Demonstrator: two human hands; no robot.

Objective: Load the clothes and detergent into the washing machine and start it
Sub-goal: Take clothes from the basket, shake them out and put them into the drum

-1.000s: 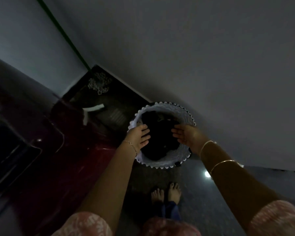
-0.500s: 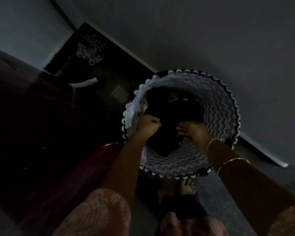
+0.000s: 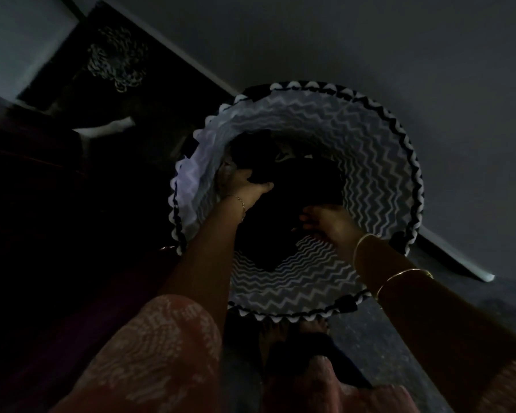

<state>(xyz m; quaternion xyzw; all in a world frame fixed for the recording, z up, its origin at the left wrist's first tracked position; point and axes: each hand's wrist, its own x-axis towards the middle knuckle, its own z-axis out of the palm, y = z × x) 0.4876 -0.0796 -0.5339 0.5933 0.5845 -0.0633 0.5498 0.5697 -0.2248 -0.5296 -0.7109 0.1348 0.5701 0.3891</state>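
Clothes (image 3: 283, 204), a dark heap, lie inside the round zigzag-patterned basket (image 3: 379, 180) on the floor, just beyond the person's bare feet (image 3: 283, 335). At 4 o'clock of the heap the right hand (image 3: 328, 222) reaches in over the near rim, forearm with gold bangles (image 3: 399, 275) slanting down from 5 o'clock; its grip is curled into the dark cloth, though the fingertips are lost in shadow. At 9 o'clock of the heap the left hand (image 3: 245, 186) grips a bunch of cloth, thumb over it, wrist with a thin bracelet (image 3: 239, 201), arm running in from 7 o'clock. Beyond, at 10 o'clock, a pale tangled thing (image 3: 116, 64) sits in darkness.
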